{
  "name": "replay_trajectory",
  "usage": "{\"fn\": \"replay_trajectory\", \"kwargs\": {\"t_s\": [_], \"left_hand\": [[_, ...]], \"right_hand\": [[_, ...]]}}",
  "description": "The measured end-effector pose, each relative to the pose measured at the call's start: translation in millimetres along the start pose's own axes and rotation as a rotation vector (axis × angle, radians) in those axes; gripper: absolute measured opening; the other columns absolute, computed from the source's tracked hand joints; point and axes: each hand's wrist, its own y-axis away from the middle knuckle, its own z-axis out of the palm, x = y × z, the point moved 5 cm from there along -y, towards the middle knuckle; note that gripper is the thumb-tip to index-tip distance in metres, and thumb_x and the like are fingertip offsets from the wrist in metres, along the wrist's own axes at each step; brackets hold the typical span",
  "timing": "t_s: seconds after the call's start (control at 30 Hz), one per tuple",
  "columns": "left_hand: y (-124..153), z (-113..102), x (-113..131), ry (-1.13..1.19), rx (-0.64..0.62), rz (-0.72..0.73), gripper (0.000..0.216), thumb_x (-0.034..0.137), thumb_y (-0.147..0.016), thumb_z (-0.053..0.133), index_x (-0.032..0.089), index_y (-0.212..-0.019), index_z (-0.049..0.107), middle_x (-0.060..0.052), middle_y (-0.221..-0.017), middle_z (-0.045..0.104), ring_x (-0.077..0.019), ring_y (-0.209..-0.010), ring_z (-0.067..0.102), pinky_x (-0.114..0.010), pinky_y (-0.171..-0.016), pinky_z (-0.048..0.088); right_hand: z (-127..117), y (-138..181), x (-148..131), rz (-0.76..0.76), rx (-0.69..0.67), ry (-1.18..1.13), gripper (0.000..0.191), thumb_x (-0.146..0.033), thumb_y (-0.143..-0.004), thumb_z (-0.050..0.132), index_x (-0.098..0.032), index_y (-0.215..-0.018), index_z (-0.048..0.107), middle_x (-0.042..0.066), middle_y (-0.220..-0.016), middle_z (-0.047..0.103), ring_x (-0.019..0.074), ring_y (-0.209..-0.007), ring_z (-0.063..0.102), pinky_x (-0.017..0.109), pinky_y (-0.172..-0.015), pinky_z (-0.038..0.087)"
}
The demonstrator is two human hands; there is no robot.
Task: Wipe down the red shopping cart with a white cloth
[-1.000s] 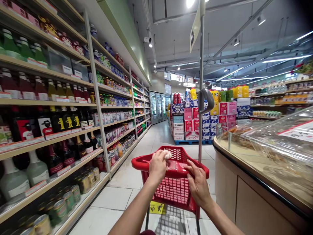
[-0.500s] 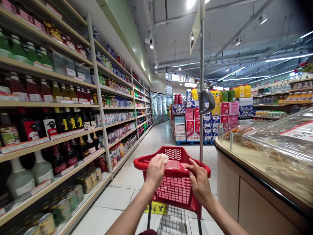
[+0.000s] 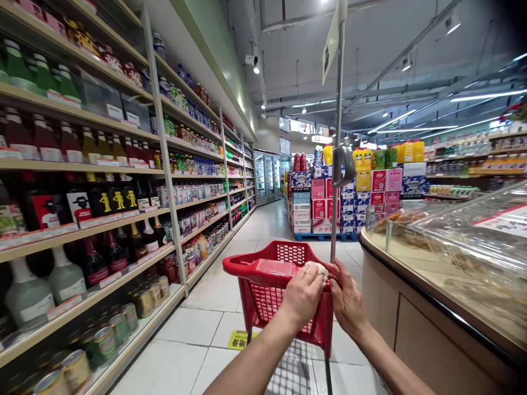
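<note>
Tall shelves (image 3: 159, 112) full of bottles (image 3: 69, 274) and cans (image 3: 106, 343) run along the left side. A curved counter (image 3: 376, 280) with clear covers (image 3: 457, 233) is near on the right. Piles of boxes (image 3: 318, 209) stand far off, past the red cart (image 3: 245, 285), which is near, in the middle, between the shelves and the counter. The right hand (image 3: 351, 303) touches the right end of the cart's handle (image 3: 267, 278) with bent fingers (image 3: 345, 274); I cannot tell if it grips tight. The left hand (image 3: 303, 296) is bunched up, pinching a small white cloth (image 3: 316, 267) against that right end
</note>
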Motion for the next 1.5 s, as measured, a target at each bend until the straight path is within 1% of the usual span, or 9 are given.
{"fn": "replay_trajectory", "kwargs": {"t_s": [0.1,0.23,0.4,0.63,0.83,1.0,1.2,1.4,1.5], "left_hand": [[5.1,-8.1,-12.3,0.013,0.012,-0.013,0.026,0.017,-0.087,0.039,0.019,-0.108,0.055,-0.004,-0.109,0.061,-0.0147,-0.107,0.051,-0.034,-0.095,0.043],[14.0,-20.6,-43.7,-0.058,0.114,-0.316,0.028,0.017,-0.089,0.032,0.018,-0.103,0.057,-0.005,-0.102,0.063,-0.0151,-0.099,0.055,-0.035,-0.088,0.048],[-10.9,6.8,13.0,0.017,0.011,0.042,0.026,0.017,-0.086,0.04,0.017,-0.107,0.055,-0.007,-0.108,0.06,-0.016,-0.105,0.052,-0.033,-0.095,0.043],[14.9,-35.5,-40.3,-0.08,0.133,-0.231,0.027,0.018,-0.089,0.034,0.017,-0.106,0.055,-0.006,-0.103,0.062,-0.0179,-0.1,0.055,-0.036,-0.086,0.05],[-1.9,0.5,1.9,0.007,-0.021,0.047,0.025,0.017,-0.085,0.043,0.017,-0.107,0.055,-0.006,-0.111,0.059,-0.0164,-0.108,0.051,-0.033,-0.097,0.042],[7.8,-24.1,-38.9,-0.063,0.084,-0.272,0.026,0.019,-0.088,0.036,0.02,-0.106,0.056,-0.005,-0.103,0.063,-0.0162,-0.099,0.056,-0.036,-0.085,0.05],[-0.7,-6.2,-2.8,0.029,-0.009,0.037,0.024,0.019,-0.086,0.042,0.017,-0.105,0.056,-0.007,-0.112,0.059,-0.0161,-0.11,0.05,-0.034,-0.096,0.043],[23.2,-40.6,-64.0,-0.044,0.063,-0.345,0.029,0.018,-0.089,0.032,0.022,-0.103,0.058,-0.002,-0.101,0.065,-0.0134,-0.097,0.058,-0.033,-0.086,0.051],[12.8,-27.7,-35.7,0.013,0.051,-0.218,0.027,0.021,-0.088,0.036,0.021,-0.101,0.06,-0.004,-0.105,0.063,-0.0155,-0.101,0.056,-0.034,-0.089,0.048]], "right_hand": [[-8.7,-3.2,2.0,0.113,0.011,-0.041,0.048,-0.039,-0.084,0.031,-0.021,-0.129,0.032,0.008,-0.109,0.06,0.0199,-0.097,0.057,0.041,-0.087,0.041],[-14.5,-7.2,5.8,0.251,0.112,-0.034,0.052,-0.045,-0.083,0.029,-0.02,-0.128,0.034,0.01,-0.118,0.054,0.022,-0.099,0.056,0.041,-0.086,0.041],[-18.4,-11.6,18.5,0.309,0.095,-0.02,0.054,-0.045,-0.082,0.026,-0.017,-0.128,0.033,0.012,-0.112,0.057,0.0222,-0.09,0.06,0.039,-0.079,0.044],[-30.0,-13.4,18.6,0.268,0.102,0.056,0.051,-0.041,-0.084,0.027,-0.018,-0.129,0.033,0.009,-0.107,0.061,0.0211,-0.086,0.062,0.037,-0.074,0.046],[-18.3,-2.8,24.9,0.087,-0.081,0.258,0.039,-0.033,-0.082,0.035,-0.022,-0.116,0.05,0.006,-0.109,0.061,0.0211,-0.099,0.056,0.039,-0.08,0.045],[-23.5,-15.0,22.0,-0.078,-0.109,0.291,0.03,-0.028,-0.08,0.037,-0.022,-0.093,0.063,0.005,-0.105,0.063,0.0207,-0.102,0.054,0.042,-0.088,0.041],[-1.3,-19.4,-7.1,-0.113,-0.135,0.249,0.033,-0.025,-0.083,0.034,-0.021,-0.108,0.055,0.006,-0.1,0.065,0.0179,-0.089,0.059,0.04,-0.086,0.041],[-1.0,-10.8,-12.0,-0.16,-0.145,0.234,0.035,-0.023,-0.083,0.034,-0.022,-0.113,0.05,0.003,-0.096,0.066,0.0166,-0.088,0.059,0.04,-0.085,0.041],[5.3,-13.8,-22.0,-0.132,-0.14,0.202,0.04,-0.02,-0.081,0.033,-0.02,-0.119,0.046,0.004,-0.092,0.066,0.0165,-0.085,0.06,0.04,-0.086,0.04]]}}
